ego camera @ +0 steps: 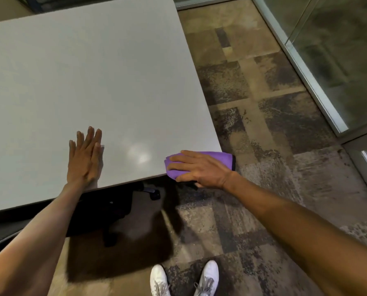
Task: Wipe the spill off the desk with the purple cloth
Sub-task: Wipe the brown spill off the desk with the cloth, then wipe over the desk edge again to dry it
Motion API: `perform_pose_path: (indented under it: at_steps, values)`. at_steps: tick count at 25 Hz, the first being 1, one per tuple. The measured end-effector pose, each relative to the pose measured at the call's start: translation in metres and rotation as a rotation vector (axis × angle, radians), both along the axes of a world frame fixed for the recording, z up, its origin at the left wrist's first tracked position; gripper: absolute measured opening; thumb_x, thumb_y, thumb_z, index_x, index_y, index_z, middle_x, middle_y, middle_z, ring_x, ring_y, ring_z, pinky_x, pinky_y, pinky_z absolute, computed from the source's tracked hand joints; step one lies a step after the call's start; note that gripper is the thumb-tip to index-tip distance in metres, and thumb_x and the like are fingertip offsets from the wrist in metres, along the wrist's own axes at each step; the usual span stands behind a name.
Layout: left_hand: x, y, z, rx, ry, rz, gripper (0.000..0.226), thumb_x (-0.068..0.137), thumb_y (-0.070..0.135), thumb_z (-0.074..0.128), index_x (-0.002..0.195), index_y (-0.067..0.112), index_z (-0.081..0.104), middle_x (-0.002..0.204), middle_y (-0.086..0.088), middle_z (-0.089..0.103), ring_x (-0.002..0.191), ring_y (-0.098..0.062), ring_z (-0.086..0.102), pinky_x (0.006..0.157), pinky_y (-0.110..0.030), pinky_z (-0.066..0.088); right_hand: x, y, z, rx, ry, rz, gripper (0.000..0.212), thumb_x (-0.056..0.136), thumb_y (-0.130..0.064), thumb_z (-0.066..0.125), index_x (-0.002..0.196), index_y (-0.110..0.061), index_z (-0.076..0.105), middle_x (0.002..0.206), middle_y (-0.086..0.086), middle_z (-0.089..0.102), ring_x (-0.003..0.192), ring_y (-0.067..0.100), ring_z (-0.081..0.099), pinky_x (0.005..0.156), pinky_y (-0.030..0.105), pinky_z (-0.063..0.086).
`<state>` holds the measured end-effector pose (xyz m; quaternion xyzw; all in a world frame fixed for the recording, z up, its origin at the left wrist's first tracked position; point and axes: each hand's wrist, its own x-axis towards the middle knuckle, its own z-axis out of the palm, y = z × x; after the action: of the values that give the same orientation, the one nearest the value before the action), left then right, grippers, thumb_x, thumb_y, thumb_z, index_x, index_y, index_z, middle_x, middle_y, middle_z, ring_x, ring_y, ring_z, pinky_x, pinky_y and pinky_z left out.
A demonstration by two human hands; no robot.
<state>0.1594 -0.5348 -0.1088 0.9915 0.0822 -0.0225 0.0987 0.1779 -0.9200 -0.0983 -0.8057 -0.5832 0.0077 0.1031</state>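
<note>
The white desk fills the upper left of the head view. A folded purple cloth with a dark hem lies on the desk's near right corner, partly hanging over the edge. My right hand presses flat on top of the cloth, with the thumb wrapped under its near side. My left hand rests palm down on the desk near the front edge, fingers straight and together, holding nothing. A faint shiny patch shows on the desk between the two hands; whether it is liquid or a light reflection is unclear.
Patterned carpet tiles cover the floor to the right of the desk. A glass partition with a metal frame runs along the far right. A dark office chair sits under the desk's front edge. My white shoes stand below.
</note>
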Motion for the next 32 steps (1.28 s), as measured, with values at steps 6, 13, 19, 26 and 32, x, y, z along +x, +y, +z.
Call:
perform_pose_path:
  at_steps: [6,13,19,26,32]
  values:
    - [-0.001,0.004,-0.003,-0.009,-0.027,-0.028,0.052,0.112,0.028,0.015,0.164,0.027,0.013,0.172,0.004,0.006,0.160,-0.026,-0.002,0.120,-0.025,-0.020,0.002,-0.099,0.003,-0.080,-0.035,-0.185,0.054,0.064,-0.009,0.084,0.115,-0.023,0.073,0.148,0.009,0.053,0.142,0.029,0.043,0.121,0.045,0.030]
    - [0.009,0.015,-0.015,0.058,-0.063,-0.034,0.050,0.111,0.032,0.017,0.161,0.025,0.023,0.169,-0.003,0.020,0.156,-0.037,0.013,0.122,-0.025,-0.018,-0.020,-0.164,0.002,0.078,0.142,-0.868,0.040,0.075,0.001,0.078,0.107,-0.022,0.078,0.137,0.006,0.063,0.133,0.029,0.054,0.111,0.051,0.041]
    - [0.010,0.016,-0.014,0.027,-0.049,-0.025,0.056,0.109,0.039,0.006,0.159,0.024,0.025,0.168,-0.003,0.023,0.155,-0.036,0.016,0.123,-0.057,0.015,0.017,-0.079,0.039,1.192,1.207,-1.509,0.039,0.081,0.010,0.060,0.112,-0.008,0.076,0.084,-0.001,0.079,0.069,0.006,0.074,0.057,0.014,0.053]
    - [0.006,0.009,-0.007,-0.026,-0.068,-0.027,0.062,0.107,0.045,0.002,0.158,0.024,0.030,0.168,-0.002,0.025,0.156,-0.034,0.016,0.123,-0.057,0.015,0.045,-0.031,0.024,1.401,1.660,-1.678,0.033,0.101,-0.012,0.045,0.123,-0.009,0.070,0.109,0.015,0.074,0.091,0.029,0.071,0.085,0.032,0.059]
    - [0.007,0.001,-0.001,-0.045,-0.035,-0.005,0.063,0.107,0.044,0.008,0.159,0.020,0.032,0.169,-0.003,0.023,0.157,-0.033,0.013,0.126,-0.054,0.011,0.071,-0.013,0.017,1.552,1.473,-1.858,0.022,0.093,-0.020,0.055,0.099,-0.015,0.076,0.117,0.013,0.072,0.100,0.029,0.071,0.095,0.039,0.056]
